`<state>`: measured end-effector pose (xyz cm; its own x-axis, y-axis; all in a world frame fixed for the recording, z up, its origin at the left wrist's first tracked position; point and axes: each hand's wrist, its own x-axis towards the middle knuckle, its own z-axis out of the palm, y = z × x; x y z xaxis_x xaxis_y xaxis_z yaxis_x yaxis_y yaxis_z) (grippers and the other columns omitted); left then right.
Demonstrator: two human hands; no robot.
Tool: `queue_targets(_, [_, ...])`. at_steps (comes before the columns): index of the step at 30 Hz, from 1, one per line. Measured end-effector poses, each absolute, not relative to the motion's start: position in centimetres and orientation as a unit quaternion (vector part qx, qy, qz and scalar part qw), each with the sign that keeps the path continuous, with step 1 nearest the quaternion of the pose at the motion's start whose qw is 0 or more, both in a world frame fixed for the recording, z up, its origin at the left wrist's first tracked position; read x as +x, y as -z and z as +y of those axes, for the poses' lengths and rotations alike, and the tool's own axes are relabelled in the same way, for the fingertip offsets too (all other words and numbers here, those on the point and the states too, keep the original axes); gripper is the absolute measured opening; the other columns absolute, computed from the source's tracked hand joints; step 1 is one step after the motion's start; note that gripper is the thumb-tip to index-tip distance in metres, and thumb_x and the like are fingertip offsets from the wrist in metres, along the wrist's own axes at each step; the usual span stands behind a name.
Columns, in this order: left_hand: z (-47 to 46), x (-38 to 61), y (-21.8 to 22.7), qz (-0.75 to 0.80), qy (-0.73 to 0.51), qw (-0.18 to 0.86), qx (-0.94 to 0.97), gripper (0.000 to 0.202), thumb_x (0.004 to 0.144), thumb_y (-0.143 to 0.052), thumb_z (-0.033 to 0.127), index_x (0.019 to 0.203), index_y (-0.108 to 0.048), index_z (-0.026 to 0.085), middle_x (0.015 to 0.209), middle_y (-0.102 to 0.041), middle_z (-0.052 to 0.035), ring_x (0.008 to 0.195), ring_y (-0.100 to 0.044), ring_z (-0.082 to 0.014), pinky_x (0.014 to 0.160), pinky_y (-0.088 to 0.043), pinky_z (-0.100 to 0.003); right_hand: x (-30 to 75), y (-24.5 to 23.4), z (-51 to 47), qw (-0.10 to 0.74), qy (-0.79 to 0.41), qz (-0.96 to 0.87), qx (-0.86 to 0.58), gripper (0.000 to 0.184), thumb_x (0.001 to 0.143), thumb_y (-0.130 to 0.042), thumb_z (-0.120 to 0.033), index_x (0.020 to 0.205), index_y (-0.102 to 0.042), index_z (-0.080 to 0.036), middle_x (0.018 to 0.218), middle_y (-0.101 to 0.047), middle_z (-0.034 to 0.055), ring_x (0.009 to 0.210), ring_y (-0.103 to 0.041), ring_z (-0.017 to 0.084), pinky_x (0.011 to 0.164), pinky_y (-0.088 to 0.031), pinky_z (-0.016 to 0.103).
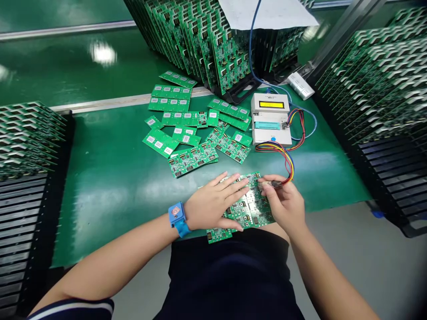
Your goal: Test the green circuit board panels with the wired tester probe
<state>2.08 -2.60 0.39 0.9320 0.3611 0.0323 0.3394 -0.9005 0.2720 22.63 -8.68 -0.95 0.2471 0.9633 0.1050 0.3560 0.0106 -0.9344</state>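
Note:
A green circuit board panel [248,209] lies at the table's front edge, with part of it sticking out over my lap. Flat across its left side rests my left hand [216,200], fingers spread, a blue wrist strap [178,218] on that wrist. My right hand [283,200] pinches a small probe connector [275,183] at the panel's upper right edge; whether its pins touch the board I cannot tell. Red, yellow, blue and black wires [289,166] run from the connector to a white programmer box [271,118] with a lit yellow display.
Several loose circuit boards [190,158] lie spread beyond my hands. Racks of upright boards stand at the back [200,40], left [26,138] and right [393,80]. A blue cable [251,44] hangs down behind the box. Beside the right rack lies a white block [300,86].

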Motion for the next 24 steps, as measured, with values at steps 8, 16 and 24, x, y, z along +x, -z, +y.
queue_targets(8, [-2.61, 2.04, -0.37, 0.18, -0.036, 0.128, 0.975, 0.091, 0.079, -0.027, 0.077, 0.142, -0.024, 0.011, 0.151, -0.016, -0.0096, 0.14, -0.009, -0.0274, 0.115, -0.006, -0.045, 22.79, 1.2, -8.75, 0.443, -0.272, -0.591, -0.617, 0.018, 0.088, -0.054, -0.024, 0.106, -0.057, -0.023, 0.098, -0.064, 0.005, 0.084, -0.062, 0.018, 0.073, -0.05, 0.033])
queue_targets(16, [-2.53, 1.94, -0.42, 0.176, -0.042, 0.132, 0.975, 0.09, 0.079, -0.028, 0.077, 0.143, -0.023, 0.013, 0.151, -0.017, -0.0093, 0.139, -0.013, -0.0283, 0.114, -0.009, -0.045, 22.25, 0.48, -8.28, 0.426, -0.189, -0.632, -0.62, 0.013, 0.088, -0.053, -0.02, 0.099, -0.058, -0.023, 0.087, -0.064, 0.0029, 0.07, -0.06, 0.015, 0.061, -0.049, 0.027])
queue_targets(24, [-2.47, 1.98, -0.48, 0.178, -0.035, 0.13, 0.975, 0.089, 0.08, -0.026, 0.077, 0.143, -0.023, 0.014, 0.151, -0.016, -0.0081, 0.14, -0.013, -0.0279, 0.114, -0.008, -0.044, 22.43, 0.59, -8.47, 0.443, -0.236, -0.611, -0.612, 0.015, 0.088, -0.052, -0.02, 0.102, -0.058, -0.021, 0.093, -0.065, 0.0044, 0.079, -0.061, 0.017, 0.069, -0.049, 0.029])
